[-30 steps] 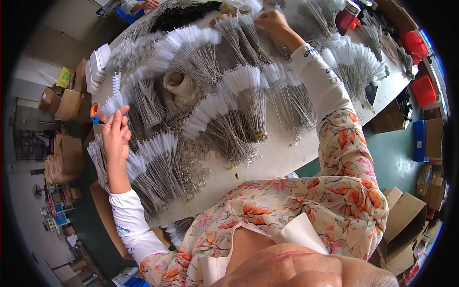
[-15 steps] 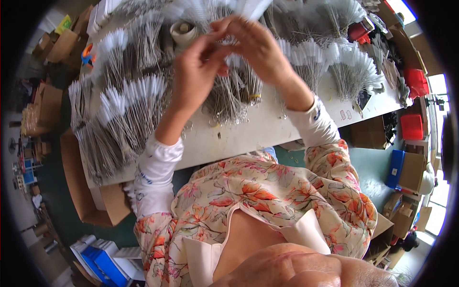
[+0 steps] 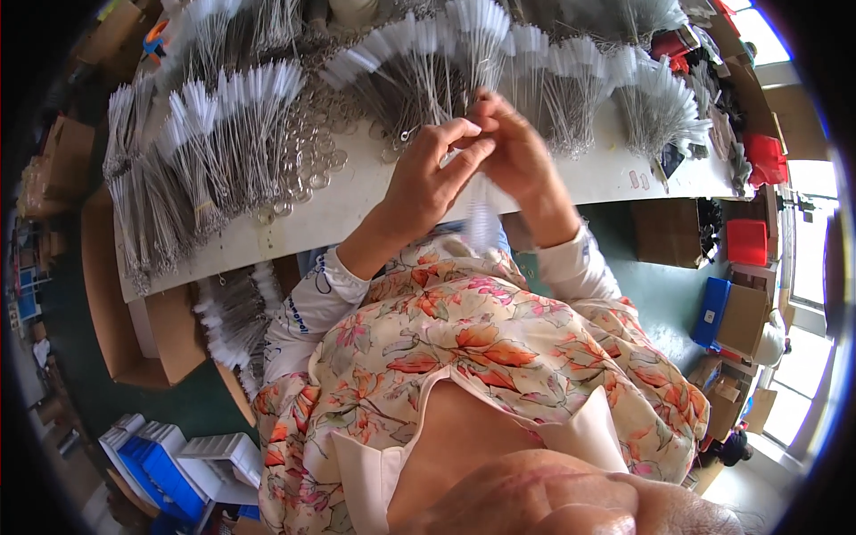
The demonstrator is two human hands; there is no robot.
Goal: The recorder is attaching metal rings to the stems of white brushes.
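Observation:
My left hand (image 3: 432, 169) and my right hand (image 3: 522, 156) meet above the table's near edge, fingertips almost touching. A wire-handled brush (image 3: 482, 221) hangs below them, its white bristles blurred by motion; its upper end seems to go up into my right hand's curled fingers. The left thumb and fingertips are pinched together; what sits between them is too small to make out. Just beyond my hands lies a fanned bundle of similar brushes (image 3: 392, 62). Loose metal rings (image 3: 316, 147) are heaped to the left of my left hand.
More brush bundles (image 3: 201, 134) cover the left of the white table (image 3: 357, 192), and others (image 3: 655, 107) lie at the right. A cardboard box (image 3: 134, 330) and a pile of brushes (image 3: 241, 312) are below the left side. Orange-handled scissors (image 3: 155, 39) lie far left.
Both hands have come down and nearer to my body from over the bundles. The bristled brush now hangs below them. The view has shifted, and the ring heap shows more fully.

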